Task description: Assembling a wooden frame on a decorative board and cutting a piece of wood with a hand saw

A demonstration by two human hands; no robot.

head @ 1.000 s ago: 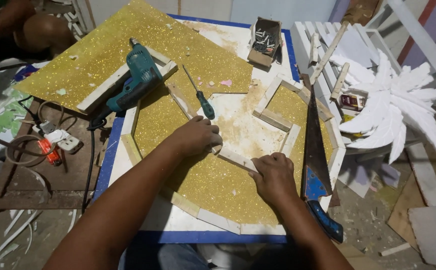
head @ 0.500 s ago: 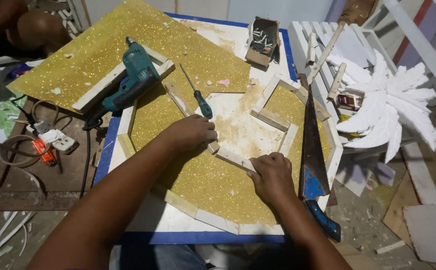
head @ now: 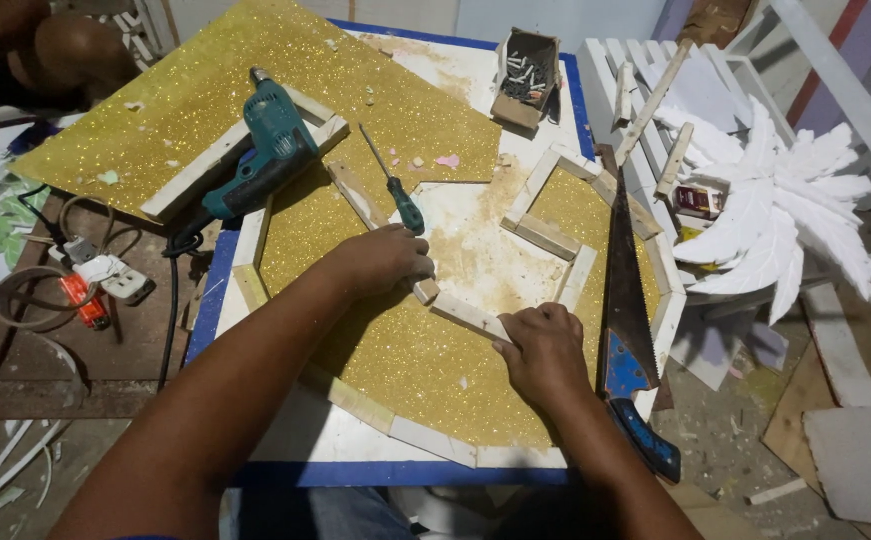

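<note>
A gold glitter sheet (head: 396, 350) edged with pale wooden strips lies on a white board with a blue rim (head: 396, 470). My left hand (head: 381, 258) presses down on the near end of a diagonal wooden strip (head: 356, 195). My right hand (head: 546, 350) holds the right end of a short wooden strip (head: 468, 315) that runs between both hands. The two strips meet at a corner just below my left hand.
A teal power drill (head: 266, 150) lies at the upper left, a green-handled screwdriver (head: 396, 185) beside it. A handsaw with a blue handle (head: 626, 300) lies along the right edge. A small box of screws (head: 528, 75) sits at the back. White foam wings (head: 786, 210) are on the right. Another person's arm (head: 26, 55) shows at top left.
Both hands stay on the strips with only slight shifts; the view has tilted a little.
</note>
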